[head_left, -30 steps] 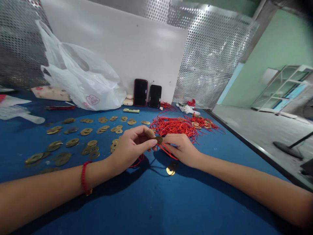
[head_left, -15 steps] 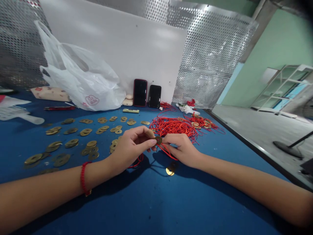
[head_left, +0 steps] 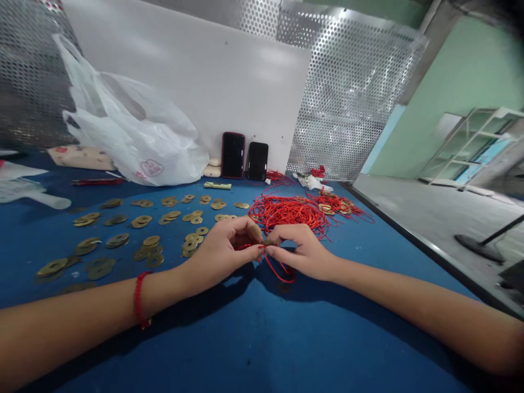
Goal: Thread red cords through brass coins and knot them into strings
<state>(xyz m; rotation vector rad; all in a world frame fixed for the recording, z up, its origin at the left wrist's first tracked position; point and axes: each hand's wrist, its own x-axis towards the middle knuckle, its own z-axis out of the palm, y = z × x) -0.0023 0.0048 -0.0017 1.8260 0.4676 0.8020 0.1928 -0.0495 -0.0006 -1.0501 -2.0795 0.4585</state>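
Both of my hands meet over the blue table, fingertips almost touching. My left hand (head_left: 229,245) is closed in a pinch on a red cord (head_left: 279,274), part of which runs along its thumb. A brass-coloured coin (head_left: 268,242), seen nearly edge-on, sits between the two hands, and my right hand (head_left: 301,248) pinches it with the cord beside it. A loop of cord hangs below the fingertips. Just beyond my hands lies a tangled heap of red cords (head_left: 290,212). The fingers hide most of the coin and its hole.
Small piles of holed coins (head_left: 150,252) spread over the left of the blue table (head_left: 254,344). Behind them are a white plastic bag (head_left: 151,131), two phones (head_left: 233,155) propped against a white board, and a green marker-like stick (head_left: 218,186). The table edge runs along the right.
The coin has turned from face-on to nearly edge-on between my fingertips. Red cord now shows along my left thumb, and the hanging loop has shifted. The shiny coin below has dimmed into shadow.
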